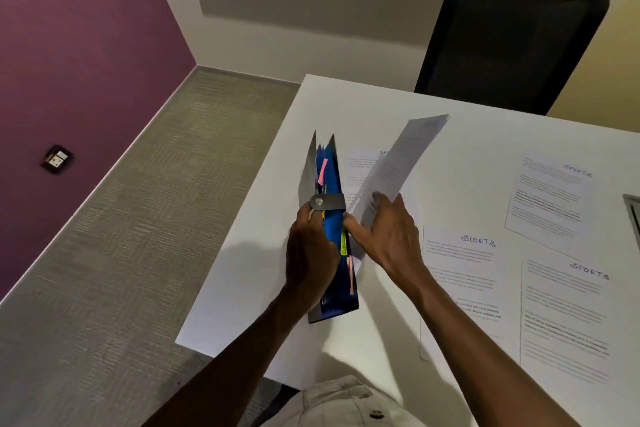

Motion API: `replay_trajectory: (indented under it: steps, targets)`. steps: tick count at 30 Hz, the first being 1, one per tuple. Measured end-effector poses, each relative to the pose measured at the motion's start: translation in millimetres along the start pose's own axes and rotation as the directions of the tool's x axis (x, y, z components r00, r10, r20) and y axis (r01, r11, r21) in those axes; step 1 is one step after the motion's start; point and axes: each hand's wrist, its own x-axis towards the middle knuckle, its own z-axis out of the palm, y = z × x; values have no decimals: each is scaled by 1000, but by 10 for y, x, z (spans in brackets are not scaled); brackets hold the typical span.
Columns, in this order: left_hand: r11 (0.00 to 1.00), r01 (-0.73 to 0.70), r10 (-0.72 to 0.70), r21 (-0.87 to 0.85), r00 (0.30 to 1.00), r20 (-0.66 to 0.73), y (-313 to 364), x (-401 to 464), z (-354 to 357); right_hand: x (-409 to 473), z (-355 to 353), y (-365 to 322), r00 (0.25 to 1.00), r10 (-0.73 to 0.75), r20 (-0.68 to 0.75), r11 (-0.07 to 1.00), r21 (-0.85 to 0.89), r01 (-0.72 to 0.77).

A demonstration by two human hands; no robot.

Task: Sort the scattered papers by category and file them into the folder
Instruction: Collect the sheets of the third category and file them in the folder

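A blue expanding folder (331,184) with a grey cover, a snap strap and pink and yellow tabs stands on edge near the left side of the white table (485,135). My left hand (310,253) grips its left cover and holds it open. My right hand (386,239) holds a printed sheet (398,166) tilted up to the right, its lower end at the folder's mouth. Several printed papers headed "SPORTS" lie flat on the table: one (464,274) by my right wrist, one (550,198) farther right, one (564,319) at the near right, one (360,166) partly hidden behind the held sheet.
A black office chair (509,45) stands behind the table's far edge. The table's left edge drops to grey carpet (121,253) beside a purple wall with a socket (56,158). A dark object (633,215) shows at the right frame edge.
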Motion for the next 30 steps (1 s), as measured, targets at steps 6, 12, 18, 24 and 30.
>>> replay_trajectory:
  steps: [6, 12, 18, 24, 30]
  targets:
    - [998, -35, 35, -52, 999, 2, 16, 14, 12, 104, 73, -109, 981, -189, -55, 938, -305, 163]
    - [998, 20, -21, -56, 999, -25, -54, 12, -26, 348, 2, 252, 984, -34, -175, 991, -130, 11]
    - [994, 70, -74, -82, 996, -43, -187, -24, -22, 417, -41, 563, 973, 229, -9, 899, 385, -208]
    - [992, 49, -55, -114, 997, -47, -145, -43, -3, 407, -33, 704, 959, 281, -44, 875, 423, -237]
    - [981, -69, 56, -183, 996, -73, -32, -64, 176, 391, -188, 705, 965, 217, -150, 956, 233, -179]
